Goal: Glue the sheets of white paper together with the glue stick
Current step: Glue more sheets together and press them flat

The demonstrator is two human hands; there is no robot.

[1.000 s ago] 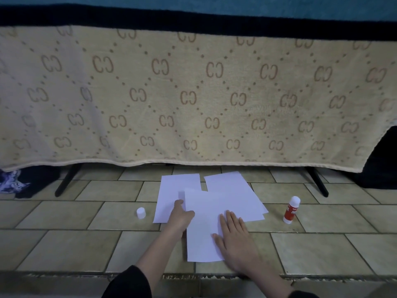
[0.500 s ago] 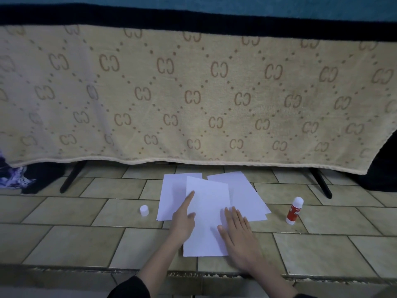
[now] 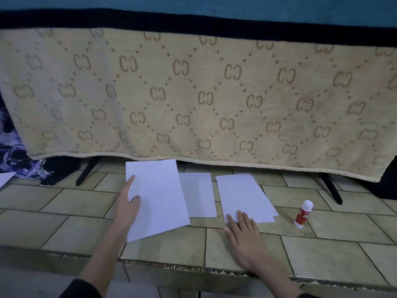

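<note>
Three white sheets lie on the tiled floor (image 3: pixel 64 203), and the middle sheet (image 3: pixel 198 194) serves as the reference. It lies flat, a plain rectangle with its long side running away from the person. Left of it, and overlapping its left edge, is the left sheet (image 3: pixel 159 198), tilted and larger in view; whether it is lifted off the tiles cannot be told. The left hand (image 3: pixel 126 208) holds this sheet at its left edge, thumb on top of the paper and index finger stretched along the margin; the other fingers are hidden beneath. Right of the middle sheet, just apart from it, lies the right sheet (image 3: pixel 242 196), with another edge peeking out under its lower right corner. The right hand (image 3: pixel 243 232) rests flat with straight fingers, fingertips pressing on that sheet's near edge, gripping nothing.

Further right of the middle sheet, well apart from the papers, the glue stick (image 3: pixel 303 214) stands upright, uncapped, white with a red label. Beyond the middle sheet hangs a beige patterned blanket (image 3: pixel 193 93) over dark stand legs (image 3: pixel 86 172). Far left, a paper corner (image 3: pixel 5 178) shows beside dark crumpled cloth (image 3: pixel 25 162).
</note>
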